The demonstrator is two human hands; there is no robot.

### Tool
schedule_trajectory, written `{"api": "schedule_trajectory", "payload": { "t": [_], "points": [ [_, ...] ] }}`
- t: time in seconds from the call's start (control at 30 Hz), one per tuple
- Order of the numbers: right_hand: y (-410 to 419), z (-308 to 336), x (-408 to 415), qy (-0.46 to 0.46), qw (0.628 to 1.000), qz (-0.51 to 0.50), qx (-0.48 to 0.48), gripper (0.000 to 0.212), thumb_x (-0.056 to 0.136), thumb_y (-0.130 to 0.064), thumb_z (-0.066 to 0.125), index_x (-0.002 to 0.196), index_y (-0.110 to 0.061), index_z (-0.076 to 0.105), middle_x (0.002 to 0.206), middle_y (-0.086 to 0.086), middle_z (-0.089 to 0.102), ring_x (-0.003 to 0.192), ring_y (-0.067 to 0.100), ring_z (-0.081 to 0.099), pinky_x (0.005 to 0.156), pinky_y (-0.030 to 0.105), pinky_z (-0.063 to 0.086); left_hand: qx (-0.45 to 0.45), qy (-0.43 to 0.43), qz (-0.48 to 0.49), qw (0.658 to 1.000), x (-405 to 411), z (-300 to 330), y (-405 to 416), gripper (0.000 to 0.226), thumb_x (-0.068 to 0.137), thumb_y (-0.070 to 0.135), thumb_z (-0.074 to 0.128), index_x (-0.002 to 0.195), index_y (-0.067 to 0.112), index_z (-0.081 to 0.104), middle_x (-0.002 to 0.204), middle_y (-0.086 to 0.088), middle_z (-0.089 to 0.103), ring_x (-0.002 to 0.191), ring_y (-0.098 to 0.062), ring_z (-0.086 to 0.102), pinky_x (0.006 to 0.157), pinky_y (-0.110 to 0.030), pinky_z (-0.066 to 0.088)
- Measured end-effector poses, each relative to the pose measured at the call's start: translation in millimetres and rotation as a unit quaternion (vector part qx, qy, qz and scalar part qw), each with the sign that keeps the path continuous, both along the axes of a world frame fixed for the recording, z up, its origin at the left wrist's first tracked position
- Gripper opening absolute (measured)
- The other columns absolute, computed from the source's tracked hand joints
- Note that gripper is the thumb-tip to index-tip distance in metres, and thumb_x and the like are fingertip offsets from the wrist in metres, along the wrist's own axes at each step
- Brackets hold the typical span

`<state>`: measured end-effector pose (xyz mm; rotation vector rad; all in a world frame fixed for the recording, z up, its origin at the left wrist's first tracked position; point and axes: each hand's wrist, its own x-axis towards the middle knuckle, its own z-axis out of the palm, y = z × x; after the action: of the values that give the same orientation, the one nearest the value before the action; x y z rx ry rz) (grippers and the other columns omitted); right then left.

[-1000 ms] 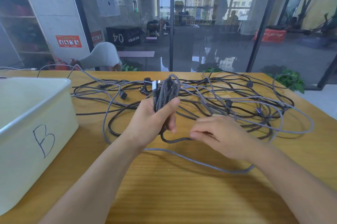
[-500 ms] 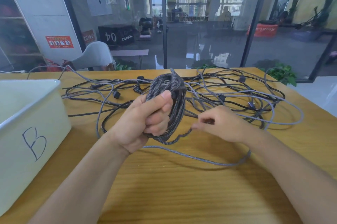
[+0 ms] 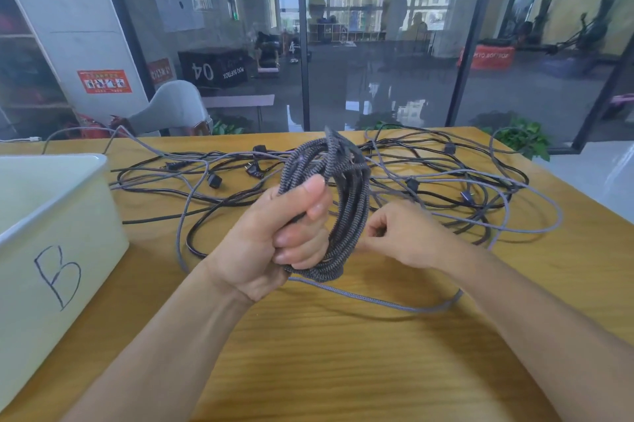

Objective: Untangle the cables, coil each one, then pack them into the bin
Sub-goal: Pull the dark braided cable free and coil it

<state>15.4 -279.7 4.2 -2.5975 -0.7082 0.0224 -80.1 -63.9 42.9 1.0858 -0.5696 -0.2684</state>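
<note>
- Left hand [image 3: 284, 232], frame centre, is gripping a braided cable coil [image 3: 338, 202], fingers curled round the loops, holding it above the table [image 3: 343, 353].
- Right hand [image 3: 404, 236], just right of the coil, is pinching its loose strand.
- Tangled cables [image 3: 446, 181] are lying behind, mid-frame.
- Bin [image 3: 51, 243] marked "B" is sitting at left edge.
</note>
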Motion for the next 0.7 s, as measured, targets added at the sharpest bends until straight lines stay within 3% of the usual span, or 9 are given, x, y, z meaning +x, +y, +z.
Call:
{"api": "schedule_trajectory", "payload": {
  "t": [0.07, 0.13, 0.23, 0.3, 0.4, 0.5, 0.6, 0.7],
  "points": [
    [-4, 5, -1, -0.091, 0.994, -0.048, -0.018, 0.084, 0.055, -0.099, 0.040, 0.064, -0.018, 0.062, 0.056, -0.006, 0.060, 0.051, 0.009, 0.048, 0.055, 0.028, 0.033, 0.052, 0.001, -0.030, 0.998, -1, -1, -2, 0.031, 0.097, 0.036, 0.066, 0.074, 0.018, 0.056, 0.045, 0.016, 0.034, 0.035, 0.000, 0.029, 0.041, -0.023, 0.020],
    [-8, 10, 0, -0.182, 0.981, -0.070, -0.021, 0.077, 0.055, -0.091, 0.031, 0.060, -0.018, 0.054, 0.053, -0.005, 0.055, 0.055, 0.009, 0.049, 0.056, 0.026, 0.028, 0.119, -0.001, -0.027, 0.992, -3, -1, -6, 0.030, 0.096, 0.032, 0.061, 0.070, 0.018, 0.054, 0.045, 0.012, 0.032, 0.035, -0.003, 0.026, 0.041, -0.023, 0.019],
    [-12, 16, 6, -0.290, 0.956, -0.024, -0.023, 0.060, 0.067, -0.082, 0.040, 0.057, -0.023, 0.042, 0.052, -0.008, 0.047, 0.058, 0.022, 0.047, 0.066, 0.032, 0.030, 0.211, -0.013, 0.015, 0.977, -3, -1, -11, 0.032, 0.096, 0.029, 0.064, 0.071, 0.013, 0.051, 0.047, 0.005, 0.031, 0.038, -0.009, 0.023, 0.041, -0.020, 0.020],
    [-15, 24, 8, -0.304, 0.953, -0.008, -0.014, 0.051, 0.071, -0.077, 0.043, 0.061, -0.026, 0.044, 0.058, -0.011, 0.050, 0.065, 0.018, 0.047, 0.076, 0.037, 0.035, 0.256, -0.008, 0.049, 0.966, -2, -3, -12, 0.031, 0.096, 0.027, 0.062, 0.070, 0.013, 0.050, 0.049, 0.004, 0.031, 0.040, -0.009, 0.023, 0.040, -0.018, 0.022],
    [-22, 38, 5, -0.271, 0.960, 0.016, 0.062, 0.037, 0.077, -0.069, 0.047, 0.067, -0.034, 0.043, 0.067, -0.014, 0.052, 0.070, 0.014, 0.046, 0.075, 0.037, 0.035, 0.262, -0.007, 0.050, 0.964, -3, -5, -15, 0.030, 0.096, 0.026, 0.059, 0.070, 0.015, 0.049, 0.049, 0.006, 0.031, 0.041, -0.009, 0.023, 0.040, -0.018, 0.023],
    [-37, 33, 9, -0.175, 0.981, 0.024, 0.077, 0.043, 0.085, -0.074, 0.048, 0.076, -0.033, 0.054, 0.079, -0.012, 0.058, 0.078, 0.009, 0.053, 0.071, 0.041, 0.043, 0.183, -0.017, 0.071, 0.980, -4, -5, -22, 0.029, 0.097, 0.024, 0.057, 0.072, 0.013, 0.048, 0.048, 0.006, 0.028, 0.040, -0.010, 0.020, 0.041, -0.022, 0.019],
    [-47, 24, 11, -0.041, 0.996, 0.052, 0.062, 0.055, 0.086, -0.079, 0.041, 0.075, -0.029, 0.062, 0.071, -0.004, 0.056, 0.063, 0.009, 0.050, 0.063, 0.036, 0.043, 0.096, -0.007, 0.156, 0.983, 0, -3, -17, 0.030, 0.096, 0.028, 0.058, 0.070, 0.016, 0.050, 0.048, 0.007, 0.022, 0.042, -0.013, 0.014, 0.045, -0.030, 0.013],
    [-46, 18, 9, 0.009, 0.993, 0.095, 0.075, 0.055, 0.091, -0.073, 0.046, 0.070, -0.025, 0.063, 0.074, 0.005, 0.056, 0.058, 0.011, 0.046, 0.060, 0.029, 0.037, 0.040, 0.009, 0.211, 0.977, 5, -1, -6, 0.032, 0.095, 0.035, 0.060, 0.068, 0.020, 0.053, 0.046, 0.011, 0.024, 0.040, -0.009, 0.017, 0.049, -0.032, 0.012]
  ]
}}
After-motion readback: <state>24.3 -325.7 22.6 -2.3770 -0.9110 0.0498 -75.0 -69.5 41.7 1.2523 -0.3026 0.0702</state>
